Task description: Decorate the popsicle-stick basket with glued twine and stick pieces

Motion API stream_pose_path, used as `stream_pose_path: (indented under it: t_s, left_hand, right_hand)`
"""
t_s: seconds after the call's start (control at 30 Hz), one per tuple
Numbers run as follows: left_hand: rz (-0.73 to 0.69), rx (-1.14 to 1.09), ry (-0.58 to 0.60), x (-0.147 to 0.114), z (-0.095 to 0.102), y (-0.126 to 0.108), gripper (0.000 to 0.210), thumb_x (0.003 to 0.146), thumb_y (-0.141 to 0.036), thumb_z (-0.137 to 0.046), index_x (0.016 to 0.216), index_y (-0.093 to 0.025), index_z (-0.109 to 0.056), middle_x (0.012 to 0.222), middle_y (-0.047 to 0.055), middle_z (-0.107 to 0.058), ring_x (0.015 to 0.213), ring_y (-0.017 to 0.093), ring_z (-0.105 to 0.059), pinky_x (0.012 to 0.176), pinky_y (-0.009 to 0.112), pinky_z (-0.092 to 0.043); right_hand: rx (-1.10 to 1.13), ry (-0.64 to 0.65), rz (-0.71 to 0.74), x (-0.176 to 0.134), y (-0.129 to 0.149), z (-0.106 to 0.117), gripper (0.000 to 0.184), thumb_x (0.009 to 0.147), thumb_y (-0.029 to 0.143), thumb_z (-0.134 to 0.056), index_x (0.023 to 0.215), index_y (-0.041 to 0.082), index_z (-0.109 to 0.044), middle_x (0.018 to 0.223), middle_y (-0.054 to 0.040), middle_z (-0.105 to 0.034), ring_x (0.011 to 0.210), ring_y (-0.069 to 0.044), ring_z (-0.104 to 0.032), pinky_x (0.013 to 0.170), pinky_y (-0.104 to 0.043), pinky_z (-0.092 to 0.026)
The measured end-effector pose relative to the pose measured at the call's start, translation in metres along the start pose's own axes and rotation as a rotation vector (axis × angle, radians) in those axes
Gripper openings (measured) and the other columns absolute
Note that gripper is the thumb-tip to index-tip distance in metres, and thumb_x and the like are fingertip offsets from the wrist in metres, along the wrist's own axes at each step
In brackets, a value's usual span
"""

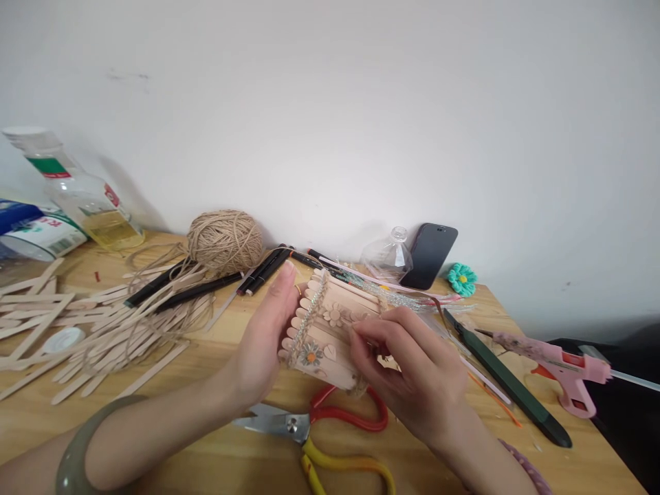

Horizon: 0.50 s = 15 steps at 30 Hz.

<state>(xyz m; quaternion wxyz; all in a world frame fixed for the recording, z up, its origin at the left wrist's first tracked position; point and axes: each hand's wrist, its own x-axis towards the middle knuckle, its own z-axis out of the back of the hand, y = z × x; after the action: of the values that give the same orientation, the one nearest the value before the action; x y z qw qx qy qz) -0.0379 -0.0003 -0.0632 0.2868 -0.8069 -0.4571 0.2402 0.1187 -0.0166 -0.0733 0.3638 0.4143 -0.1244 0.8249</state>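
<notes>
A small holder made of craft sticks (333, 330), trimmed with twine and little flower decorations, lies tilted on its side between my hands above the wooden table (206, 454). My left hand (265, 337) grips its left end, thumb up along the rim. My right hand (407, 368) pinches at its front face near a flower, fingertips pressed on the sticks. A green bangle (77, 454) is on my left wrist.
Scissors with red and yellow handles (324, 433) lie just below the hands. A pile of loose craft sticks (93, 330) and a twine ball (225, 240) sit at left, with black markers (262, 269). A pink glue gun (562, 368), dark cutter (508, 378), phone (430, 254) and bottles (87, 199) lie around.
</notes>
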Motion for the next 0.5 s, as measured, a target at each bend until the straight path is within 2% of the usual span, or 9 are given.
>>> stream_pose_path:
  t_s: [0.3,0.5]
  left_hand:
    - [-0.011,0.046,-0.004,-0.0035,0.0017,0.0009,0.058,0.087,-0.056,-0.039,0.122,-0.015,-0.059,0.097,0.011,-0.074,0.095,0.03,-0.066,0.084,0.04,-0.05]
    - [-0.013,0.091,-0.018,-0.0045,0.0023,0.0022,0.058,0.086,-0.057,-0.042,0.123,-0.015,-0.058,0.095,0.009,-0.074,0.09,0.028,-0.067,0.081,0.037,-0.051]
  right_hand:
    - [0.009,0.012,-0.017,0.0011,0.0027,0.0013,0.015,0.079,0.002,-0.059,0.074,0.016,-0.057,0.059,0.0001,-0.054,0.049,-0.008,-0.047,0.044,-0.019,-0.041]
    - [-0.014,-0.008,-0.042,-0.0008,0.002,0.0014,0.014,0.08,0.003,-0.059,0.076,0.016,-0.056,0.062,0.0009,-0.054,0.047,-0.007,-0.045,0.042,-0.019,-0.039]
